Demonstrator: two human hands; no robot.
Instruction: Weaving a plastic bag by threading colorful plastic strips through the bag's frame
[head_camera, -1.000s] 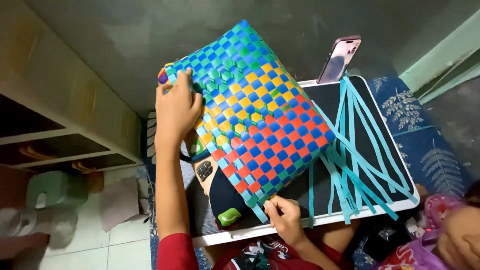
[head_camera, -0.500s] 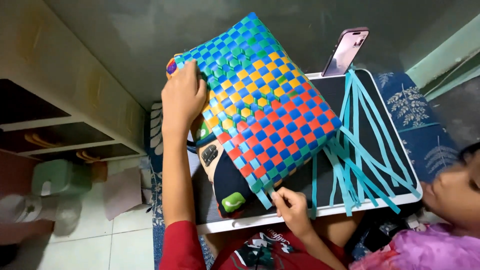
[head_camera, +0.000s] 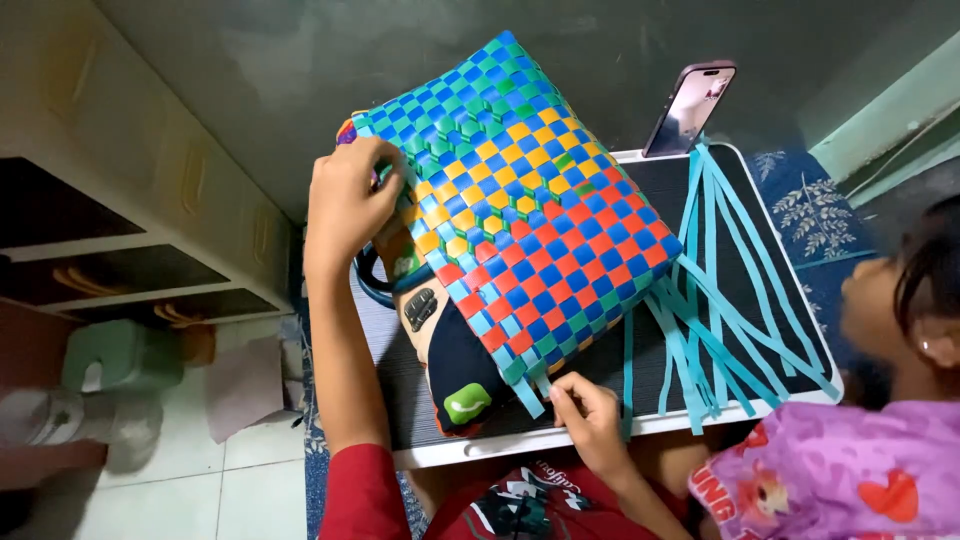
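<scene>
So the small dark-topped table with the white rim is across my lap, and the big checkered woven panel of plastic strips (blue, green, yellow, red) is tilted up on it so I can get at its edges. Loose turquoise plastic strips fan off its right side over the table. My left hand is curled over the panel's upper left edge, fingers gripping it, I guess to keep it from sliding. My right hand pinches a light blue strip end at the bottom corner. A smartphone leans at the table's far edge, and a kid in purple sits just beside me.
</scene>
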